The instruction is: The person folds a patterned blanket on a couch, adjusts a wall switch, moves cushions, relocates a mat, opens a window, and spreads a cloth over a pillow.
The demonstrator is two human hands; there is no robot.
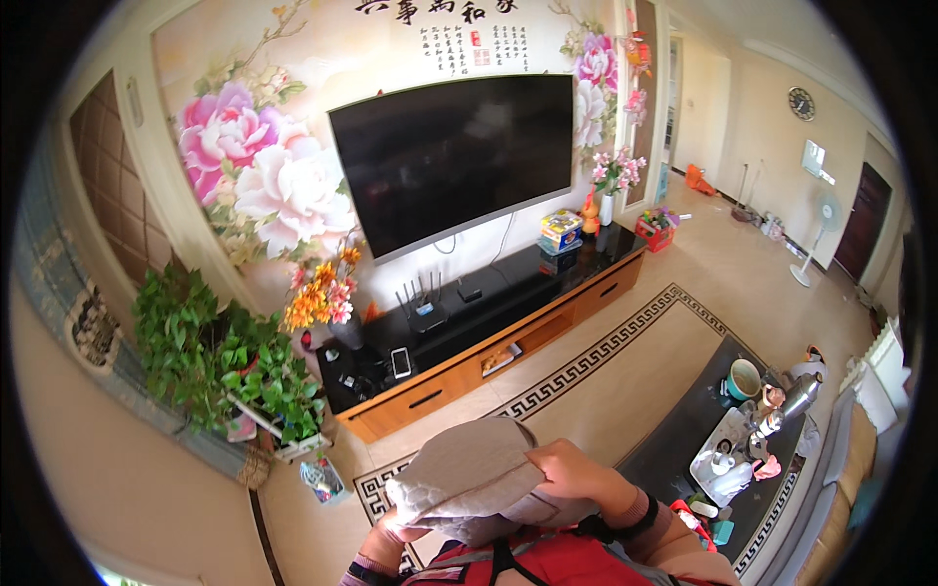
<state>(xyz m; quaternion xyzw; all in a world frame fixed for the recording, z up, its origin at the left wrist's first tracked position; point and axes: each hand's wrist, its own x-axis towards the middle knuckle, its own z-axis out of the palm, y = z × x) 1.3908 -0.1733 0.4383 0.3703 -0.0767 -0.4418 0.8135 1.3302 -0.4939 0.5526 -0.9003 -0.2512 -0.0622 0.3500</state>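
Note:
A folded grey-beige piece of quilted cloth [469, 469] is held up in front of my chest, its thick layers bulging upward and to the left. My left hand [399, 526] grips its lower left edge, with the fingers partly hidden under the cloth. On the other side, my right hand [579, 472] pinches the upper right edge between thumb and fingers. Some of the cloth's lower part falls in front of my red top [557, 557].
Ahead stands a long TV cabinet [454, 384] bearing a router [425, 311] and a phone [400, 362], below a wall-mounted television [454, 161]. Potted plants [220, 351] stand left. At right, a dark coffee table [659, 439] carries a tray [700, 469], beside a sofa [828, 505].

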